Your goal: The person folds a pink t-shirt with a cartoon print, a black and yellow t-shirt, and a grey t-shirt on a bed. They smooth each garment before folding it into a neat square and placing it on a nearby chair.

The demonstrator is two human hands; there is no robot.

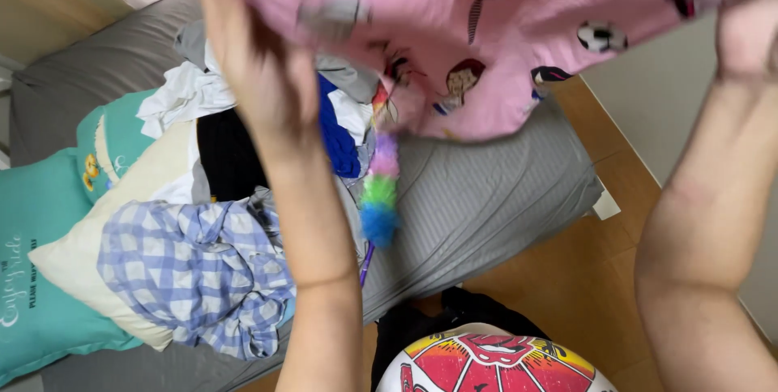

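I hold the pink printed garment point(486, 27) raised at twelve o'clock above the bed point(486, 189); left hand point(259, 68) pinches its edge; right hand's point(750, 31) grip I cannot tell; I'd keep both corners level and taut.

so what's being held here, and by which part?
A pink printed garment, lifted over the bed. The left hand grips its left edge and the right hand its right edge; the exact part is unclear.
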